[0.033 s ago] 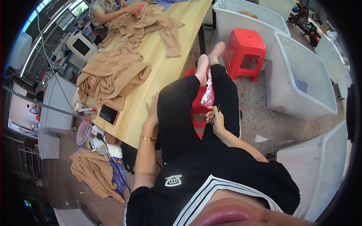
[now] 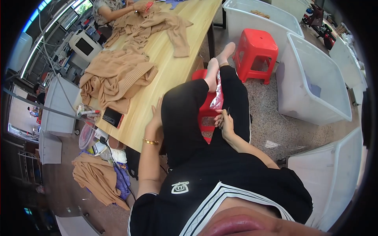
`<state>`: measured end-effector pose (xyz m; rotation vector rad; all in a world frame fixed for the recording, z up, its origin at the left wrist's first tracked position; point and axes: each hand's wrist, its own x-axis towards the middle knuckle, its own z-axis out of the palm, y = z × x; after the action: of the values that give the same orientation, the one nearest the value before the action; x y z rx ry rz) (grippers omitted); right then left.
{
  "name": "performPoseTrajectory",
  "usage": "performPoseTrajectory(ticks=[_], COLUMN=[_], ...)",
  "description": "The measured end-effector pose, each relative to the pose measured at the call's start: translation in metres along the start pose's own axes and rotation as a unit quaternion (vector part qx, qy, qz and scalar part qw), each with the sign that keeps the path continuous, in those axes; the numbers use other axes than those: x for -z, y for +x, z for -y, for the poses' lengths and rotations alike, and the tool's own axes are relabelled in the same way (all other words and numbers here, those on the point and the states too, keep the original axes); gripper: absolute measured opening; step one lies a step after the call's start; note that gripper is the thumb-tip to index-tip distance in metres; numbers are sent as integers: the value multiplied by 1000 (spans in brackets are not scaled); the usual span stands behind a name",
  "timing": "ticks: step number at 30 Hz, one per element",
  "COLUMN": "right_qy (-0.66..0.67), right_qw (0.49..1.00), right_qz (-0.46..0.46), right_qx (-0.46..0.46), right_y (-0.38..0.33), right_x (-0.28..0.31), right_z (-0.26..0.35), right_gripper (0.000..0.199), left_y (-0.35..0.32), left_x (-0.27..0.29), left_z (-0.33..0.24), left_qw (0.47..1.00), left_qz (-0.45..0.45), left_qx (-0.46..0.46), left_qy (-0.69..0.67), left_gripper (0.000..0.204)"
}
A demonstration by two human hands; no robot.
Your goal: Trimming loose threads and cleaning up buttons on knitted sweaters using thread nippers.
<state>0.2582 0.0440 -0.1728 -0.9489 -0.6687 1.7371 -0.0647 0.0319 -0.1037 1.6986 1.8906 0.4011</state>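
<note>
My left hand [image 2: 156, 114] rests at the edge of the wooden table [image 2: 169, 74], fingers stretched out, partly hidden by my raised knee. It holds nothing that I can see. Over my lap, my right hand [image 2: 225, 124] is closed around a thin, dark, pointed tool [image 2: 228, 110]; only its tip shows, and its kind is unclear. A tan knitted sweater [image 2: 114, 76] lies crumpled on the table, beyond my left hand. Nearer the table's corner is a dark, flat rectangular object [image 2: 112, 117] with a red edge.
Across the table a co-worker's hand [image 2: 140, 6] is beside a red-handled tool and more tan knitwear [image 2: 173, 33]. My feet are up on a red stool [image 2: 202, 103]; another red stool [image 2: 258, 41] and a white bin [image 2: 321, 74] stand right. Tan cloth [image 2: 94, 177] lies low at left.
My left hand has shifted very slightly along the table edge, and the whole view has moved a little. My right hand keeps its hold on the thin tool.
</note>
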Motion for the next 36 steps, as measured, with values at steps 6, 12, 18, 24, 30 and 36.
performPoseTrajectory(ticks=[6,12,18,24,30,36], right_qy=[4,-21,-40,-82,-115,-64], right_qw=[1000,999,999,996,993,998], right_qz=[-15,-40,-30,-31,-38,-28], right_qx=[-7,-14,-9,12,-5,-12], right_y=[1,4,-5,-5,-2,10], right_x=[0,11,-3,-7,-1,-19], right_z=[2,2,11,10,15,25], right_gripper=[41,41,40,39,42,40], left_y=[-35,-143,-165,-151,-131,-60], left_x=[118,170,167,159,164,179], left_z=[-85,-245,-270,-237,-188,-80], left_qw=[967,831,693,682,701,966], left_qz=[-128,-104,-7,-36,-65,-229], left_qx=[-118,-502,-637,-646,-631,-112], left_qy=[-184,-214,-338,-341,-325,35], left_gripper=[40,75,78,76,74,59])
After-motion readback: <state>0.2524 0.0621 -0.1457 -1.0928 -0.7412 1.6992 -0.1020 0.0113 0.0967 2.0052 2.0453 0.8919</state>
